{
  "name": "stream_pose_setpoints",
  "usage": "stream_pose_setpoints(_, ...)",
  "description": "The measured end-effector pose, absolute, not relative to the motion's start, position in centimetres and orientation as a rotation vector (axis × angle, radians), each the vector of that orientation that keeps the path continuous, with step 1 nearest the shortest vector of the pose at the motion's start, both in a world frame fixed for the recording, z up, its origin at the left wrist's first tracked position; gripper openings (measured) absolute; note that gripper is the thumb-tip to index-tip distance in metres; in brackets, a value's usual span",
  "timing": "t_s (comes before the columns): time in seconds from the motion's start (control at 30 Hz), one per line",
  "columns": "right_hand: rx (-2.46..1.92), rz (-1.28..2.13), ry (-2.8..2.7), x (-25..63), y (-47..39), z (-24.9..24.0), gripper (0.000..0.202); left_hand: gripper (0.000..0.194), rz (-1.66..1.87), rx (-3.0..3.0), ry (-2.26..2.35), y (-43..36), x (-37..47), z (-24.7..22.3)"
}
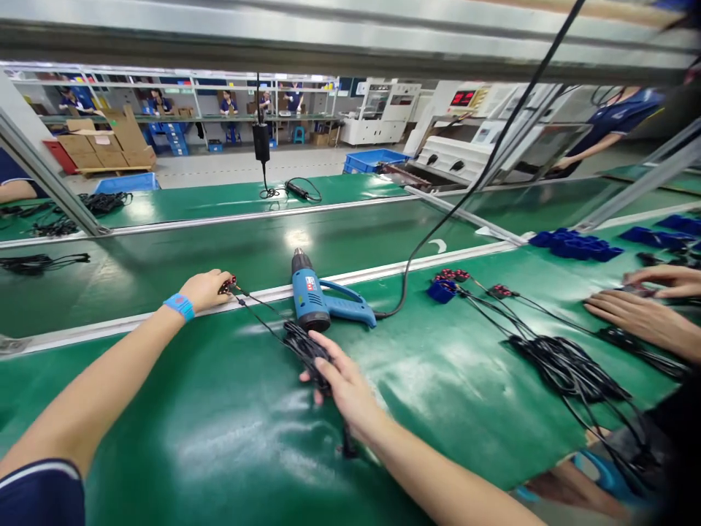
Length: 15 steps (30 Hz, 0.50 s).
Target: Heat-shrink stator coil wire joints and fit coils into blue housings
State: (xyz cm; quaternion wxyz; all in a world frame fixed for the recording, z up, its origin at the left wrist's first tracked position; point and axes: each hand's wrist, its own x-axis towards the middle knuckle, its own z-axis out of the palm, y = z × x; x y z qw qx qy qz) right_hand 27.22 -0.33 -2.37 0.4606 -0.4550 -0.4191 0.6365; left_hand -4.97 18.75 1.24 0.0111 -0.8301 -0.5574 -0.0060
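My left hand (207, 290), with a blue band on its wrist, is closed on the small dark end of a cable, where red and coppery bits show. From there the thin black cable runs right to a coiled bundle (303, 345). My right hand (345, 376) is wrapped round that cable bundle, and a short black end hangs below it. Just behind the bundle a blue heat gun (311, 296) lies with its nozzle pointing away and its handle to the right. My fingers partly cover the bundle and the cable end.
On the right lie more coiled black cables (569, 365) with red-dotted ends and a blue piece (441, 291). A co-worker's hands (646, 307) work beside them. Blue parts (575, 245) sit behind. The heat gun's cord rises to the overhead frame. A metal rail (372, 276) borders the green belt.
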Motion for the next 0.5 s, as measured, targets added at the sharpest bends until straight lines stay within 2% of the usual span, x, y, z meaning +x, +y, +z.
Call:
stream_pose_setpoints(0.27,-1.553,1.23,-1.368,40.4,-1.4,-1.8,0.055,0.037,-0.145,-2.643,-1.798,0.2,-1.5,-0.7)
stream_pose_setpoints(0.5,-1.825,0.829,-1.678,42.6,-1.7,-2.9,0.048,0.047,-0.124,-2.663,-1.68,-3.2,1.3,-1.9)
